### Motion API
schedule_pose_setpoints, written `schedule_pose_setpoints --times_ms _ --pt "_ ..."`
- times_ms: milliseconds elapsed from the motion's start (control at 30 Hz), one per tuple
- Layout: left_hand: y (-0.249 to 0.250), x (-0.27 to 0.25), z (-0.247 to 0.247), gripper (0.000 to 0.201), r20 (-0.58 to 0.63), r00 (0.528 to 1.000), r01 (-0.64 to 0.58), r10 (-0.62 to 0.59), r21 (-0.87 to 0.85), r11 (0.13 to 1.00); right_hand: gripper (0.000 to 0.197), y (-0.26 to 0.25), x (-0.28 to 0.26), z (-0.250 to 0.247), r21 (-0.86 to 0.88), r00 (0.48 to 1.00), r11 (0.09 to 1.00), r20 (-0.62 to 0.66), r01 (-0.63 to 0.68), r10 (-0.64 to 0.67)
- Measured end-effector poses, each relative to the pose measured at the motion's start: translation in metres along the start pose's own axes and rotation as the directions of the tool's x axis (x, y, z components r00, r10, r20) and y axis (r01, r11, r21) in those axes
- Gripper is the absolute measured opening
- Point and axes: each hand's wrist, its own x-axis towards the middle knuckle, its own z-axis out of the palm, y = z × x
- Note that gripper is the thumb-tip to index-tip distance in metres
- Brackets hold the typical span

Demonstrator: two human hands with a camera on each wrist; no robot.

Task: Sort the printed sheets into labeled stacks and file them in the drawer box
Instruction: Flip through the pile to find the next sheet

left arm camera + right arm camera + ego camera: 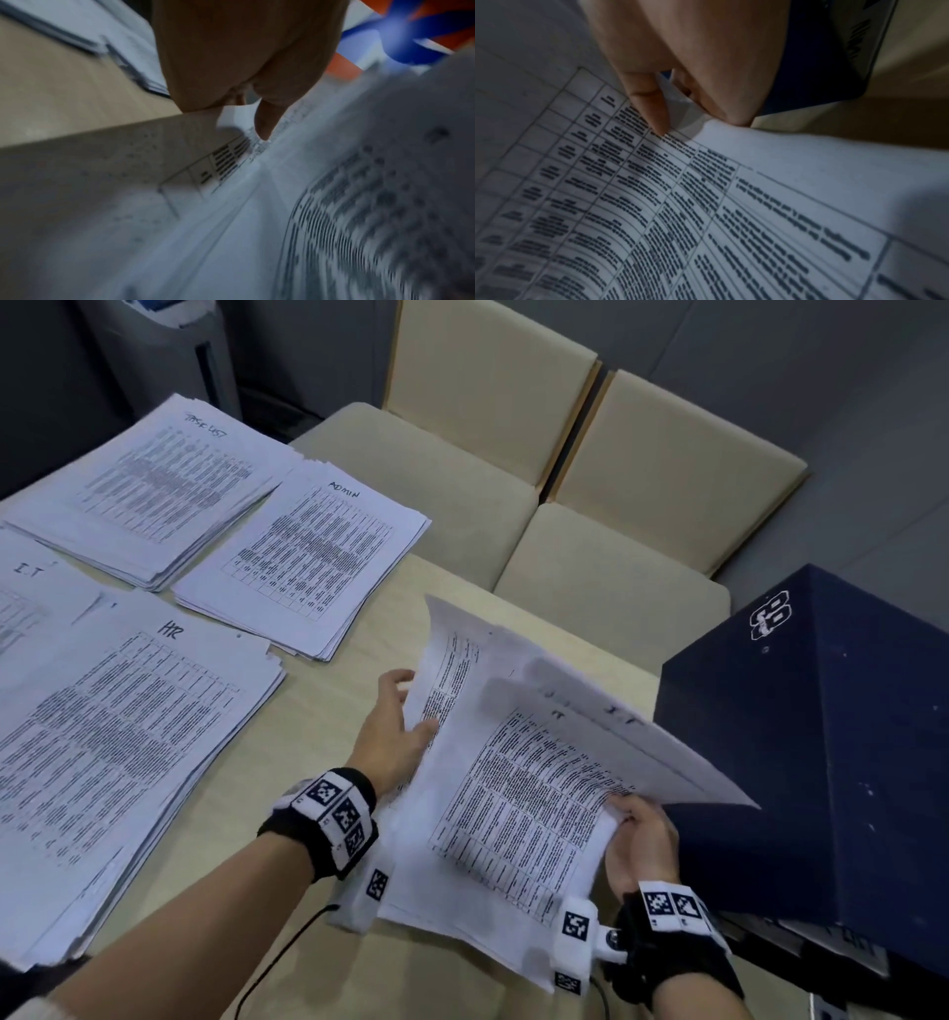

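A bundle of printed sheets [513, 803] with tables of text is lifted off the table between my hands, its upper pages fanned apart; handwritten "IT" marks show on them. My left hand [405, 711] holds the bundle's left edge, thumb on the front and fingers behind a raised page. In the left wrist view a fingertip [264, 130] touches the sheets [257, 203]. My right hand [634, 819] pinches the right edge, thumb [654, 113] on top of the page [757, 203]. The dark navy drawer box [821, 737] stands just right of the bundle.
Stacks lie on the beige table [349, 690] at left, labeled TASK LIST [154, 490], ADMIN [308, 557], I.T [36, 603] and HR [118, 742]. Cream chairs [513, 454] stand beyond the table's far edge. A cable runs from my left wristband.
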Motion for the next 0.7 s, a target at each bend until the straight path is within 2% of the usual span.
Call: schedule_pose_setpoints --times_ms 33,67,100,133,167,233,300,367,433,500,567,600,633,700 --pt "0.001 -0.001 0.002 0.068 -0.05 0.992 -0.108 0.115 0.115 0.987 0.022 0.001 0.001 0.0 0.0 1.0 1.0 0.014 0.014 -0.014" --pt "0.004 -0.002 0.002 0.075 -0.086 0.966 -0.214 0.245 0.268 0.939 0.021 0.001 0.001 -0.001 0.001 0.999 1.0 0.034 0.026 -0.026" --pt "0.008 -0.004 0.003 0.077 -0.082 0.92 -0.321 0.383 0.404 0.857 0.022 0.002 0.001 -0.002 -0.013 0.998 1.0 0.05 0.028 -0.028" --pt "0.01 -0.003 0.002 0.072 -0.016 0.887 -0.397 0.461 0.484 0.78 0.023 0.002 0.0 -0.001 -0.017 0.998 1.0 0.066 0.025 -0.024" --pt "0.012 0.0 0.002 0.057 0.071 0.867 -0.463 0.494 0.482 0.744 0.023 0.001 0.0 -0.001 -0.024 0.997 1.0 0.079 0.021 -0.019" --pt "0.016 0.003 0.0 0.022 0.203 0.865 -0.502 0.459 0.373 0.78 0.023 0.001 0.001 -0.002 -0.05 0.997 0.999 0.074 0.02 -0.017" --pt "0.018 0.003 0.0 0.014 0.215 0.895 -0.441 0.391 0.302 0.845 0.021 0.001 0.003 -0.001 -0.086 0.999 0.996 0.045 0.028 -0.024" --pt "0.016 0.004 -0.001 0.036 0.184 0.933 -0.345 0.311 0.204 0.916 0.021 0.003 0.007 -0.002 -0.077 1.0 0.997 0.016 -0.003 0.005" --pt "0.015 0.004 -0.004 0.057 0.148 0.968 -0.209 0.203 0.029 0.977 0.016 0.006 0.01 -0.007 -0.075 0.999 0.997 0.046 -0.001 0.004" --pt "0.014 0.005 -0.005 0.065 0.125 0.981 -0.141 0.146 -0.044 0.989 0.015 0.009 0.009 -0.011 -0.055 0.995 0.998 0.095 0.021 -0.015" --pt "0.014 0.005 -0.005 0.058 0.085 0.985 -0.143 0.149 -0.079 0.987 0.024 0.01 0.014 -0.014 0.115 0.98 0.978 0.122 -0.173 0.159" --pt "0.015 0.004 -0.005 0.059 0.079 0.987 -0.133 0.141 -0.104 0.986 0.026 0.009 0.016 -0.015 0.15 0.976 0.966 0.086 -0.21 0.198" --pt "0.013 0.005 -0.004 0.058 0.082 0.988 -0.116 0.127 -0.134 0.984 0.025 0.009 0.017 -0.016 0.083 0.987 0.984 0.038 -0.16 0.157" --pt "0.013 0.006 -0.001 0.051 0.084 0.992 -0.084 0.099 -0.164 0.983 0.026 0.007 0.016 -0.013 -0.178 0.995 0.981 0.045 -0.077 0.087"
